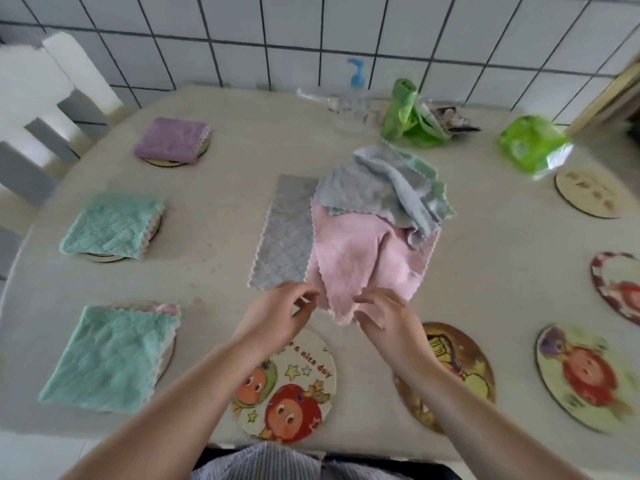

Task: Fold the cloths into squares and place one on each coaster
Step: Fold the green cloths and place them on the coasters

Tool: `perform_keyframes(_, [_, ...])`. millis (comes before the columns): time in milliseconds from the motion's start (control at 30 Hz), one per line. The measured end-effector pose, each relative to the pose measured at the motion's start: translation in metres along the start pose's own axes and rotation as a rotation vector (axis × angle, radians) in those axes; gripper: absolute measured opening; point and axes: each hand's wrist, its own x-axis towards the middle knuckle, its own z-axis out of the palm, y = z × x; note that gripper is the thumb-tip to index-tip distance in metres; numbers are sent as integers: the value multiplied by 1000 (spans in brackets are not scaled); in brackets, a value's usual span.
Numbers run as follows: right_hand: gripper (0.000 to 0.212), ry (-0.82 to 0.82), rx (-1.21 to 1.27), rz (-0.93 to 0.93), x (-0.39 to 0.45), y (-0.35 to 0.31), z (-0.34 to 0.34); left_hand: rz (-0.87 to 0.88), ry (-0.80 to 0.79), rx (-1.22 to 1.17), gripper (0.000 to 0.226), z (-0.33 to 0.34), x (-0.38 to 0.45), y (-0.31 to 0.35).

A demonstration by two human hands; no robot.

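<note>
Left table edge: three folded cloths sit on coasters, a purple cloth [172, 140], a teal cloth [112, 226] and a nearer teal cloth [110, 358]. Bare table [221, 188] lies between these and the centre pile. Centre: grey cloth [282, 233] flat, pink cloth [360, 261] overlapping it, crumpled grey-teal cloth [384, 188] on top. Left hand [277, 315] and right hand [384, 318], close together, pinch the pink cloth's near edge. Cartoon coaster [291, 386] reads "a nice day". Right: bare coasters [585, 375]; green packet [531, 143] behind.
</note>
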Motion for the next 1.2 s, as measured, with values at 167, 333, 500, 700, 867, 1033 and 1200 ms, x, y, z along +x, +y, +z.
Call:
perform_keyframes(167, [23,-181,-143,-51,4,48,-23,15,-27,141,23,38,12,28])
perform_keyframes(333, [36,-334,-317,-166,17,54,-12,-35,-47,388,45,56,7,28])
perform_keyframes(500, [27,-246,-386,-220,28,61,4,-63,93,387,25,62,10,25])
perform_keyframes(700, [14,-178,-64,-91,37,61,-21,-234,243,-58,17,43,26,37])
perform_keyframes(867, [3,106,72,32,51,45,-86,-295,413,-500,20,-1,52,56])
perform_keyframes(1033, [4,360,46,-36,78,24,-156,-218,615,-673,23,-51,87,65])
perform_keyframes(1200, [26,409,3,-68,98,4,-218,-117,668,-687,18,-97,112,88])
